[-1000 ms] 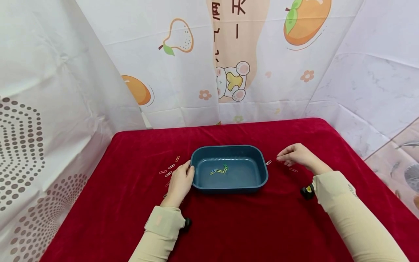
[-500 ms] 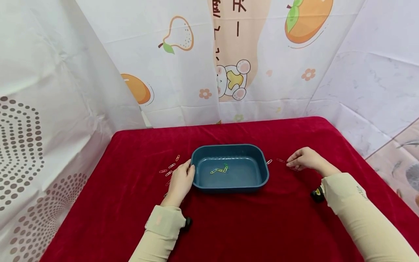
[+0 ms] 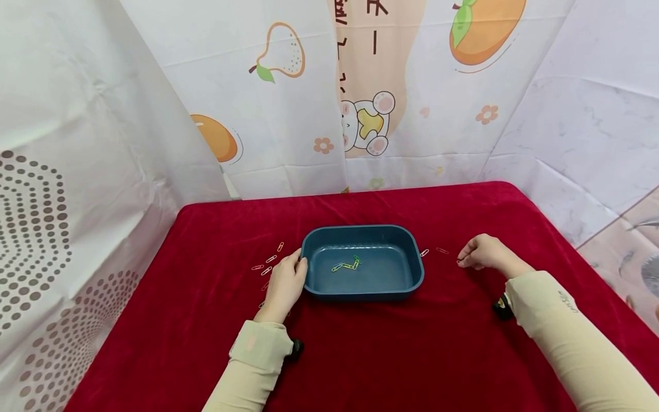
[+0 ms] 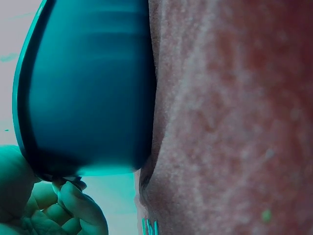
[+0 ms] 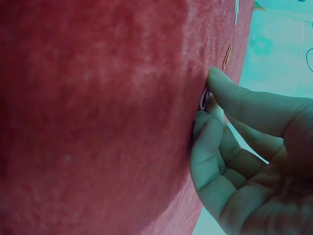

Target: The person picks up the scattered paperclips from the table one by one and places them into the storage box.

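Observation:
My left hand (image 3: 284, 284) grips the left end of a dark blue rectangular basin (image 3: 362, 296). In the left wrist view its curled fingers (image 4: 80, 205) meet the basin's rim. Inside the basin lies a short chain of linked paper clips (image 3: 346, 266), yellow, blue and green. To the right of the basin, my right hand (image 3: 486, 253) is low over the red cloth. Its thumb and fingertips pinch a paper clip (image 5: 204, 99), seen as a small loop in the right wrist view. A white paper clip (image 3: 424, 252) and a reddish paper clip (image 3: 442, 250) lie between that hand and the basin.
Several loose paper clips (image 3: 266, 271) are scattered left of the basin, some partly hidden by my left hand. A red velvet cloth (image 3: 381, 355) covers the table. White printed curtains (image 3: 288, 114) hang behind the table and at both sides.
My right hand has moved right, past the reddish clip, and down to another paper clip, which it now pinches. The left hand and basin stay in place.

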Demonstrator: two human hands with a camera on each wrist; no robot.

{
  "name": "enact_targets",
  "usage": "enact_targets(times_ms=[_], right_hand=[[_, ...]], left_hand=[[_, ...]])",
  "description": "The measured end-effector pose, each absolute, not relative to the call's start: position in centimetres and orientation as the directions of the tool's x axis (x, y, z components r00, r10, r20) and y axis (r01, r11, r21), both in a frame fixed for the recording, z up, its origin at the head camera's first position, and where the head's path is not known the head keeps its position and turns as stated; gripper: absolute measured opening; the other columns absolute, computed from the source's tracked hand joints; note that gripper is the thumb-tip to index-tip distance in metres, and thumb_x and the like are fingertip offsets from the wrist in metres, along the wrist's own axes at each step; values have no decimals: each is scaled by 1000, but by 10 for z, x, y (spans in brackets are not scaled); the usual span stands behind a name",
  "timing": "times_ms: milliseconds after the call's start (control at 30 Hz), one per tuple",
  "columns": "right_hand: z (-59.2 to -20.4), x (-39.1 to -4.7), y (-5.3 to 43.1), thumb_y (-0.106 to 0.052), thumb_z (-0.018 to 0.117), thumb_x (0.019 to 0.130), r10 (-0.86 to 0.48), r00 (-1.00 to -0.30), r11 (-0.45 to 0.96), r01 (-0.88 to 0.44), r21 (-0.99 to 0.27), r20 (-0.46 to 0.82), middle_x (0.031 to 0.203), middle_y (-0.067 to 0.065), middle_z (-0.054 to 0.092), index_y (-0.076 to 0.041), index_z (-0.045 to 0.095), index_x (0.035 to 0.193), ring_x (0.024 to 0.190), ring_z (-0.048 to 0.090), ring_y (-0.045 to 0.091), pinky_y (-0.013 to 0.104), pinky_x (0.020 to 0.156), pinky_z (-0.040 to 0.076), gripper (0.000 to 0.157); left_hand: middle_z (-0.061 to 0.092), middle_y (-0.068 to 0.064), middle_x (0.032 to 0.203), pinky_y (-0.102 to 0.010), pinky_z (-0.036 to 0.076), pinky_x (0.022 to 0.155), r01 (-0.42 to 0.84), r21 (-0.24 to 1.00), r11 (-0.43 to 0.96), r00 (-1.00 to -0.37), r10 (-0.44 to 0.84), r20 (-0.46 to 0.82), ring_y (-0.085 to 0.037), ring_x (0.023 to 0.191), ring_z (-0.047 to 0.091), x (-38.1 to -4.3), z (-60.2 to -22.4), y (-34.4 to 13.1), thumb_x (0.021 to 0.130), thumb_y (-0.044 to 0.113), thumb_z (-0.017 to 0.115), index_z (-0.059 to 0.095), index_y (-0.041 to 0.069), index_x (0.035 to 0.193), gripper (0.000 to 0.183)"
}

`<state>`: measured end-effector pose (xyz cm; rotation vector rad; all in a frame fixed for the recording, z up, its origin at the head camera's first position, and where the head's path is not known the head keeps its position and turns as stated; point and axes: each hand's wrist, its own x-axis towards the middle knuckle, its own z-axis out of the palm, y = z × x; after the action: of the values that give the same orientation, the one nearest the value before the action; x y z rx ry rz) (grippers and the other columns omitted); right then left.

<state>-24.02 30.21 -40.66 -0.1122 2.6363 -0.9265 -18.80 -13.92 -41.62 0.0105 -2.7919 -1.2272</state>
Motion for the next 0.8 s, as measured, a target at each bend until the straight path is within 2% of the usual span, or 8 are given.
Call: enact_targets(times_ms=[300, 467, 800], right_hand=[[-402, -240, 298, -4, 74, 83, -215, -926, 798, 18, -602, -312, 76, 0, 68, 9, 71, 90, 71, 60, 11, 30, 66, 58, 14], [-399, -241, 294, -2, 73, 83, -231, -920, 823, -11, -568, -318, 74, 2, 67, 8, 70, 87, 65, 58, 11, 29, 61, 57, 11], [-410, -248, 302, -5, 75, 80, -310, -904, 793, -75, -604, -294, 66, -2, 61, 1, 70, 79, 57, 56, 7, 26, 56, 55, 8]], left_hand=[[64, -17, 122, -47, 51, 95, 21, 735, 677, -996, -47, 72, -29, 106, 60, -187, -415, -139, 103, 23, 49, 52, 1, 142, 45], [64, -18, 123, -47, 51, 95, 23, 732, 681, -996, -48, 76, -29, 106, 60, -187, -415, -138, 103, 22, 49, 52, 0, 141, 44], [64, -18, 123, -47, 52, 96, 21, 730, 683, -996, -52, 77, -29, 107, 60, -187, -415, -138, 103, 22, 49, 52, 0, 142, 45]])
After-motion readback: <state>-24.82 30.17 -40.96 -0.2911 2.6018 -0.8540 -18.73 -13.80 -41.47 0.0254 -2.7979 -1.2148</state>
